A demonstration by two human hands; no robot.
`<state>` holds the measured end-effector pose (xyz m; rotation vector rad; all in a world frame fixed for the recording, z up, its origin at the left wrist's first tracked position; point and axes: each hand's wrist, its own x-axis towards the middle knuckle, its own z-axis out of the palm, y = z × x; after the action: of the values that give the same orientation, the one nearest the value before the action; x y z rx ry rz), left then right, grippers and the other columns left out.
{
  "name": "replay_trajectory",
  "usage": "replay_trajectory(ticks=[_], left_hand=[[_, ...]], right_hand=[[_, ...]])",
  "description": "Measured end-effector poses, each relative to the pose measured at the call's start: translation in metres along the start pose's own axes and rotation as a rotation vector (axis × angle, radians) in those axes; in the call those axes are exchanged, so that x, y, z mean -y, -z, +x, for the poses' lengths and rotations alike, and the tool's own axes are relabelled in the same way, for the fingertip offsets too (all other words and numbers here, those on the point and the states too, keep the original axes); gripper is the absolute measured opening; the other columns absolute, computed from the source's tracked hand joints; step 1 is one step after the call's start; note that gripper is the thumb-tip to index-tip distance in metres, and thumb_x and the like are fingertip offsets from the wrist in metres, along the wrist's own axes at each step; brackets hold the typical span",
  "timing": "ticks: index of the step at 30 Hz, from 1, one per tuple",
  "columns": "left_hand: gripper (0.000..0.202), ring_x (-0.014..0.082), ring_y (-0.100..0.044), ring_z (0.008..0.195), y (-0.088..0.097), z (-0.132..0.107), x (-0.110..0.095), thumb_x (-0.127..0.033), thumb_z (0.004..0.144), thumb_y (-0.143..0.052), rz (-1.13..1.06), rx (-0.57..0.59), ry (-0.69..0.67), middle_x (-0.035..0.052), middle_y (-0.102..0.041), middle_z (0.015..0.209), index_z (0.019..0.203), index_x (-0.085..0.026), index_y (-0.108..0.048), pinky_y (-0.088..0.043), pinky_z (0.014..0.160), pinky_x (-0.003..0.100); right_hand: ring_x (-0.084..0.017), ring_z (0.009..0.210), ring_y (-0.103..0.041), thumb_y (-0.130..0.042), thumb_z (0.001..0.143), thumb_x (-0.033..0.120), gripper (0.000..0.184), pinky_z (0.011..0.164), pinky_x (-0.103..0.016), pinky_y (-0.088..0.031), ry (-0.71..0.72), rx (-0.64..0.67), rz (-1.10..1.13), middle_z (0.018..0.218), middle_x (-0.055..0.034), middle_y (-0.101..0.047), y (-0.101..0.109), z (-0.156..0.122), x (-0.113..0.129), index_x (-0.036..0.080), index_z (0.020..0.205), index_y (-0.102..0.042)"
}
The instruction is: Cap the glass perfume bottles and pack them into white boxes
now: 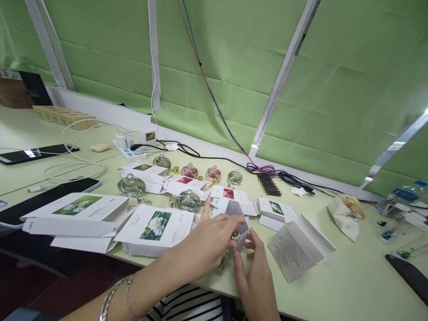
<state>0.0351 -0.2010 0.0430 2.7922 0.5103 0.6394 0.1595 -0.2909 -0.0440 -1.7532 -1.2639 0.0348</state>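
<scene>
In the head view my left hand [214,238] reaches over from the left, its fingers closed around the top of a glass perfume bottle [226,260]. A round reddish piece shows near its fingertips. An opened white box [238,214] stands right behind the bottle. My right hand [256,272] is curled, with its thumb by the bottle and its fingers at the box's lower edge; the fingers partly hide the contact. Another white box [296,249], flap open and printed text up, lies to the right. White flower-picture boxes [158,227] lie to the left.
Several round glass bottles [188,200] stand behind the boxes, with small gold caps [175,170] nearby. A power strip [129,150] and cables are at the back left, phones at the left. At right are a cloth pouch [344,218] and a plastic bottle [406,194].
</scene>
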Motion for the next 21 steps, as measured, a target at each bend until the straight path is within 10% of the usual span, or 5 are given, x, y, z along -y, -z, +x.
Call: replay_trajectory(ticks=[9, 21], left_hand=[[0.041, 0.0220, -0.054, 0.102, -0.001, -0.004, 0.003, -0.001, 0.078, -0.043, 0.100, -0.078, -0.075, 0.0025, -0.064, 0.086, 0.115, -0.018, -0.043, -0.006, 0.104, 0.065], [0.021, 0.0239, -0.051, 0.089, -0.010, 0.008, 0.014, -0.004, 0.082, -0.048, 0.288, -0.179, -0.041, 0.0056, -0.060, 0.081, 0.099, -0.014, -0.056, -0.040, 0.093, 0.048]], right_hand=[[-0.024, 0.075, -0.063, -0.041, 0.084, 0.040, 0.033, 0.062, -0.034, -0.048, -0.181, 0.017, -0.022, 0.097, -0.0128, -0.063, -0.002, 0.025, -0.007, 0.017, 0.106, -0.047], [-0.025, 0.082, -0.060, -0.035, 0.086, 0.045, 0.046, 0.065, -0.031, -0.043, -0.186, -0.472, -0.113, 0.098, -0.0128, -0.061, 0.063, 0.025, 0.030, 0.015, 0.120, -0.044]])
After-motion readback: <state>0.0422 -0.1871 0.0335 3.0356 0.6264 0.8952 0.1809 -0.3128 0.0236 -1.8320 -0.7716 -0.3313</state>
